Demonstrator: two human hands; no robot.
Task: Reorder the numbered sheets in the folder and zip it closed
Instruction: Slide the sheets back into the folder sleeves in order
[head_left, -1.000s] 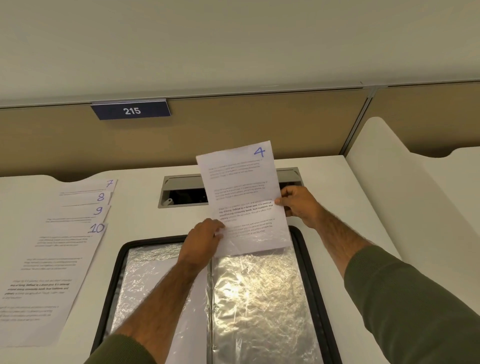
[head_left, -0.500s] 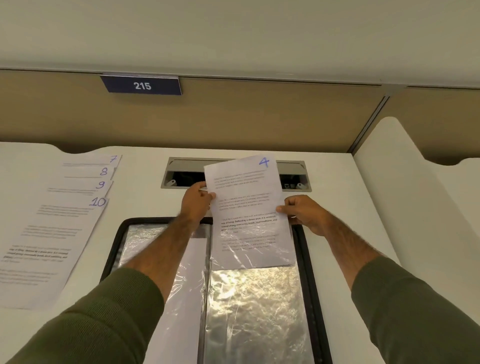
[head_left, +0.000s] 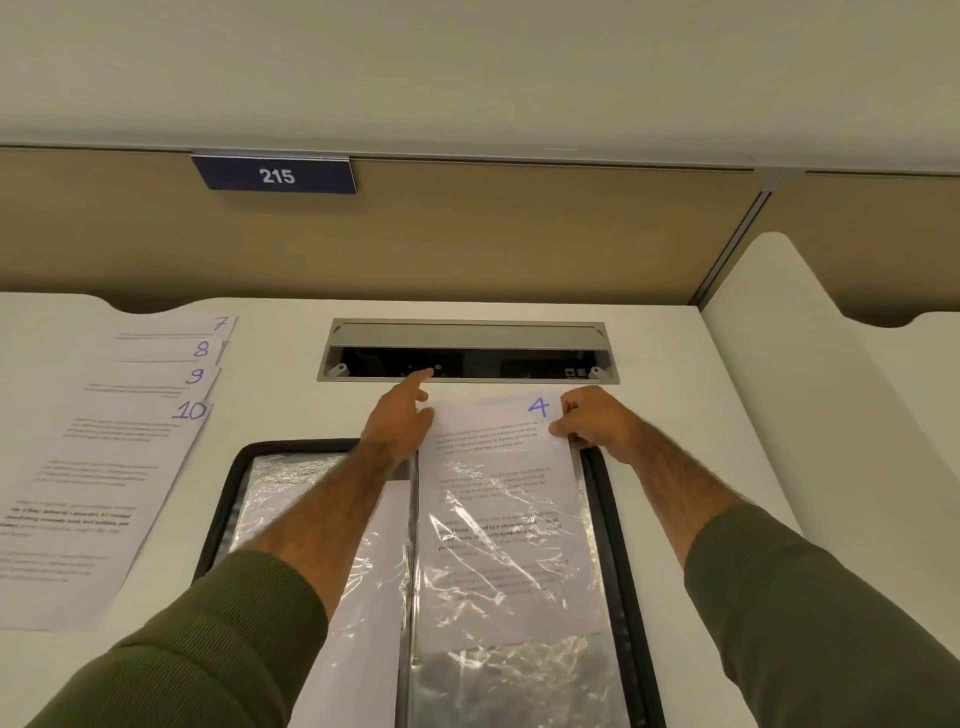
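The right hand (head_left: 597, 421) pinches the top right corner of the sheet marked 4 (head_left: 498, 467), which lies partly inside a clear sleeve (head_left: 511, 577) on the right half of the open folder (head_left: 607, 509). The left hand (head_left: 397, 423) sits at the sheet's top left corner, forefinger straight; whether it grips the paper cannot be told. The sheets 7 to 10 (head_left: 104, 467) lie fanned out left of it.

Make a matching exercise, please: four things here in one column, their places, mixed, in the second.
1 sheet 4
2 sheet 10
3 sign 215
4 desk opening

a on the wall panel
b top of the pile left of the folder
c set into the desk behind the folder
d partly slid into the folder's right side

Pairs: 1-d, 2-b, 3-a, 4-c
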